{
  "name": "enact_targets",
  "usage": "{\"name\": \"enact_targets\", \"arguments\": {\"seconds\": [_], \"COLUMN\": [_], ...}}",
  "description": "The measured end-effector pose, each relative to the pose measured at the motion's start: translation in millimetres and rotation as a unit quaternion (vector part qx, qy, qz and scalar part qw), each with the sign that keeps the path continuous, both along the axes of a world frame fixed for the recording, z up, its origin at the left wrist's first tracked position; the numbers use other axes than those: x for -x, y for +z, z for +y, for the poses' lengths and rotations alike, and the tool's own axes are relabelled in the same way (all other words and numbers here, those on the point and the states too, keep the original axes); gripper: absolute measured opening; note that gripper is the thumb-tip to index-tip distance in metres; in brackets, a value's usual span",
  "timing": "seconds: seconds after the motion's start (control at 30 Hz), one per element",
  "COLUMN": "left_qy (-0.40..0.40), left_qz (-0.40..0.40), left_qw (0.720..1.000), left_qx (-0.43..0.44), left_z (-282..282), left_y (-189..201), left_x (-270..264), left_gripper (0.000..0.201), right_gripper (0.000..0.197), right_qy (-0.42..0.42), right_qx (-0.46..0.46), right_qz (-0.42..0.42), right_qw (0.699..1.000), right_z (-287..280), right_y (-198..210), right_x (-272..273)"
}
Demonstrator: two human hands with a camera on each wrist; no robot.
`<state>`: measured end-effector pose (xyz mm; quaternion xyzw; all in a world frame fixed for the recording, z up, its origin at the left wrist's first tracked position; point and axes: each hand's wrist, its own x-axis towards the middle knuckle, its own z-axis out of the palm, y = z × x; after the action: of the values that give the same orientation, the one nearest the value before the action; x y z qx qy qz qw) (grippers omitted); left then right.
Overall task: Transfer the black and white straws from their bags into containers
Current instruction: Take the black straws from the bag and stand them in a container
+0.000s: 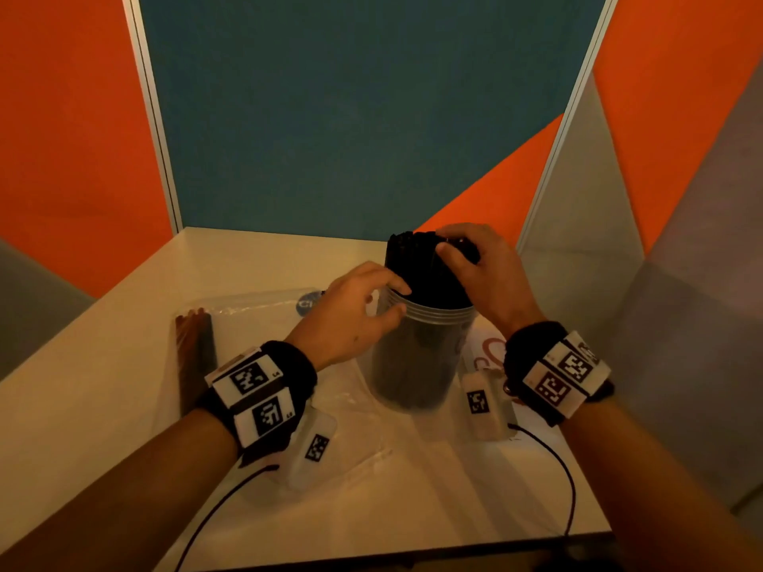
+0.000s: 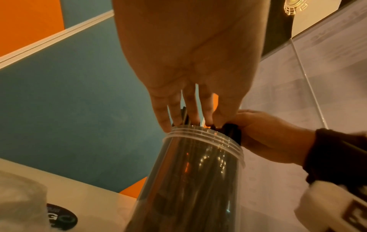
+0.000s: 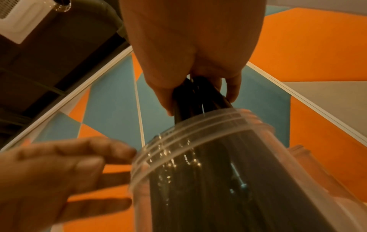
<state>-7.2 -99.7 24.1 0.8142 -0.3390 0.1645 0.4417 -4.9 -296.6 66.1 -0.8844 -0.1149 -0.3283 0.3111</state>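
A clear plastic container point(image 1: 417, 365) stands mid-table, packed with black straws point(image 1: 425, 274) that stick out above its rim. My right hand point(image 1: 454, 247) grips the top of the straw bundle from above. The right wrist view shows that hand point(image 3: 200, 97) with thumb and fingers curled round the straws point(image 3: 190, 100) above the container point(image 3: 238, 157). My left hand point(image 1: 396, 297) is at the rim's left side. Its straight fingers point(image 2: 164, 124) touch the rim and the straws in the container point(image 2: 198, 172).
A clear bag point(image 1: 256, 319) lies flat on the left with a row of pale brownish straws point(image 1: 194, 344) at its left end and a round dark sticker point(image 1: 309, 303). Partition walls close in the table at the back and sides. The table's front edge point(image 1: 578, 538) is near.
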Motion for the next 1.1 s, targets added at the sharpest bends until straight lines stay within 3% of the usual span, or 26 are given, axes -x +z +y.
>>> {"name": "enact_targets", "arguments": {"seconds": [0.1, 0.2, 0.3, 0.37, 0.47, 0.53, 0.63, 0.77, 0.9, 1.0, 1.1], "left_qy": [0.042, 0.048, 0.004, -0.02, -0.063, -0.074, -0.082, -0.046, -0.022, -0.028, -0.024], "left_qz": [-0.004, 0.08, 0.187, 0.229, 0.279, 0.287, 0.275, 0.229, 0.212, 0.222, 0.228], "left_qw": [0.997, 0.992, 0.976, 0.967, 0.953, 0.951, 0.954, 0.966, 0.963, 0.956, 0.95], "left_qx": [0.058, 0.08, 0.11, 0.109, 0.096, 0.086, 0.087, 0.107, 0.165, 0.188, 0.211], "left_z": [-7, -17, -27, -32, -37, -39, -43, -52, -55, -55, -55], "left_y": [8, 16, 27, 30, 30, 29, 28, 27, 30, 36, 35], "left_x": [-4, -14, -24, -34, -46, -53, -59, -61, -60, -61, -62], "left_gripper": [0.024, 0.064, 0.103, 0.115, 0.128, 0.124, 0.114, 0.075, 0.048, 0.048, 0.057], "right_gripper": [0.046, 0.08, 0.114, 0.106, 0.057, 0.056, 0.088, 0.052, 0.042, 0.044, 0.067], "right_qy": [0.037, 0.056, 0.065, 0.076, 0.17, 0.193, 0.137, 0.131, 0.097, 0.094, 0.075], "right_qx": [-0.031, -0.162, -0.288, -0.284, -0.235, -0.221, -0.205, -0.193, -0.198, -0.229, -0.244], "right_qz": [-0.007, 0.001, 0.088, 0.135, 0.183, 0.206, 0.197, 0.194, 0.134, 0.131, 0.146], "right_qw": [0.999, 0.985, 0.952, 0.946, 0.939, 0.934, 0.949, 0.953, 0.966, 0.96, 0.956], "right_z": [-2, -8, -14, -19, -28, -33, -34, -24, -17, -16, -17], "right_y": [-6, -15, -22, -25, -25, -26, -27, -20, -15, -10, -11], "right_x": [5, 11, 13, 13, 10, 7, -3, -9, -15, -16, -17]}}
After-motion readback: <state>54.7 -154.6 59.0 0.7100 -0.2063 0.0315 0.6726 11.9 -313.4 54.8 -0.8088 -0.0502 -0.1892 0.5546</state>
